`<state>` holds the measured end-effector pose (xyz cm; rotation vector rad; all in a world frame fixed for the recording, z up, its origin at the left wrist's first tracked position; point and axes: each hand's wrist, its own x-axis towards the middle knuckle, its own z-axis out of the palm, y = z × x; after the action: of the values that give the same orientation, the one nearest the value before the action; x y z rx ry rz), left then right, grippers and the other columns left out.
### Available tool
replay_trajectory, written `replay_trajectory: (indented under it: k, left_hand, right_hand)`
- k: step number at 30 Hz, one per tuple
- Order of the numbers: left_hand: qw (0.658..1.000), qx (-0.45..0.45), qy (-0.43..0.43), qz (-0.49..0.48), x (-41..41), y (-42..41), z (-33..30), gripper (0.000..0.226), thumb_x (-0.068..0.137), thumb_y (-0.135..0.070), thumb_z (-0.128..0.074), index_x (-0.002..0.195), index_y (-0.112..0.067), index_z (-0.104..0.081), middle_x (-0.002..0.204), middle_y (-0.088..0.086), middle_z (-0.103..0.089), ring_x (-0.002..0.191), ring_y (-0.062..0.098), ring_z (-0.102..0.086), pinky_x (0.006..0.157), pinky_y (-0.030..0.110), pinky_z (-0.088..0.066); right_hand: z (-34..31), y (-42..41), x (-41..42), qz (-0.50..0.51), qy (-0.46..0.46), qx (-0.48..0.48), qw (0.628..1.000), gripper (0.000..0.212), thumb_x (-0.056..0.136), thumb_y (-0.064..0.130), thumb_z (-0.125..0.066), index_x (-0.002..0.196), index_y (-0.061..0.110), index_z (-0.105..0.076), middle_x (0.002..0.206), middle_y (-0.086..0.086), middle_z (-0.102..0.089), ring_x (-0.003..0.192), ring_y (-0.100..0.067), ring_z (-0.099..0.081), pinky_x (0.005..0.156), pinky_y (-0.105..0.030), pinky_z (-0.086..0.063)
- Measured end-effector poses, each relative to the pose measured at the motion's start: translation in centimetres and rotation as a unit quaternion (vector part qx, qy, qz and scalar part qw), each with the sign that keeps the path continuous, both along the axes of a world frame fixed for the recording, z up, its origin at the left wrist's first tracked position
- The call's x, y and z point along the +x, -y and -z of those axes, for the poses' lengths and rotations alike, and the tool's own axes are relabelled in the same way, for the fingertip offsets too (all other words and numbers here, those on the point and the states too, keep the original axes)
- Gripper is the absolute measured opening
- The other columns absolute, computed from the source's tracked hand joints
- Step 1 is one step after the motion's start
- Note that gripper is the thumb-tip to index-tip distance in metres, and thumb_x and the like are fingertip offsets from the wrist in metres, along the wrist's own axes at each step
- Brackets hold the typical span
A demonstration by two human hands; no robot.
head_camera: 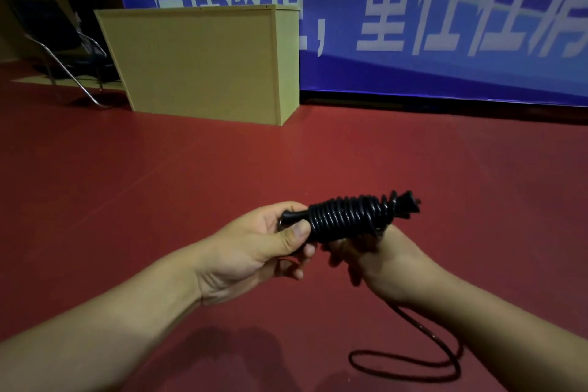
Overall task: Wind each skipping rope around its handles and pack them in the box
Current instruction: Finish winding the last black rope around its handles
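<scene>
Above the red floor point(159, 169), the left hand point(254, 248) grips the end of the black handles point(294, 216), thumb pressed on top. Coils of rope point(345, 216) wrap them tightly. The right hand point(381, 261) curls beneath the bundle, holding it, while loose rope trails down and loops on the floor. Behind stands a wooden cabinet point(203, 64).
</scene>
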<state>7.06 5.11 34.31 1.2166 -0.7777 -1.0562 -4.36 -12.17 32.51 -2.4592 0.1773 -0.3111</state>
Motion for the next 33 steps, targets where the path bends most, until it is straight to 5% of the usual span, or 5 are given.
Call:
replay_trajectory:
  k: [4, 7, 12, 20, 33]
  left_hand:
    - [0.991, 0.02, 0.02, -0.132, -0.1, 0.9, 0.3, 0.027, 0.083, -0.027, -0.061, 0.102, -0.008, -0.056, 0.067, 0.0, -0.058, 0.057, 0.009, -0.052, 0.054, 0.021, -0.046]
    - [0.975, 0.051, 0.092, -0.194, 0.2, 1.0, 0.8, 0.021, 0.086, -0.029, -0.06, 0.095, -0.011, -0.056, 0.064, -0.002, -0.058, 0.054, 0.009, -0.051, 0.052, 0.022, -0.045]
    - [0.948, 0.085, 0.191, -0.241, 0.8, 1.0, 1.5, 0.018, 0.095, -0.027, -0.06, 0.092, -0.01, -0.058, 0.059, -0.002, -0.056, 0.053, 0.011, -0.051, 0.052, 0.024, -0.043]
    - [0.89, 0.125, 0.349, -0.264, 1.9, 0.9, 2.5, 0.024, 0.087, -0.04, -0.068, 0.081, -0.019, -0.059, 0.061, -0.002, -0.056, 0.056, 0.015, -0.051, 0.057, 0.034, -0.041]
    - [0.775, 0.259, 0.536, -0.213, 2.2, 0.9, 1.9, 0.025, 0.081, -0.045, -0.073, 0.079, -0.023, -0.061, 0.06, -0.007, -0.054, 0.056, 0.011, -0.048, 0.055, 0.031, -0.038]
  right_hand:
    - [0.5, -1.2, -0.1, -0.033, -0.046, 0.003, 0.998, 0.003, 0.094, 0.026, -0.057, 0.093, 0.028, -0.059, 0.08, 0.005, -0.069, 0.059, -0.006, -0.061, 0.063, -0.023, -0.049]
    - [0.8, -2.3, -0.3, -0.065, -0.048, -0.025, 0.996, 0.02, 0.091, 0.033, -0.061, 0.109, 0.025, -0.055, 0.087, 0.006, -0.063, 0.077, -0.012, -0.059, 0.074, -0.03, -0.046]
    - [0.7, -3.3, -0.4, -0.075, -0.031, -0.015, 0.997, 0.02, 0.092, 0.035, -0.059, 0.107, 0.022, -0.055, 0.081, 0.007, -0.058, 0.074, -0.012, -0.055, 0.071, -0.032, -0.045]
    - [0.6, -3.5, -0.7, -0.054, -0.023, -0.027, 0.998, 0.017, 0.092, 0.038, -0.056, 0.088, 0.021, -0.054, 0.066, 0.01, -0.05, 0.06, -0.006, -0.043, 0.059, -0.022, -0.037]
    - [-0.5, -2.9, -1.1, -0.059, -0.055, -0.116, 0.99, 0.01, 0.094, 0.034, -0.043, 0.092, 0.025, -0.046, 0.085, 0.004, -0.057, 0.078, -0.025, -0.057, 0.069, -0.043, -0.048]
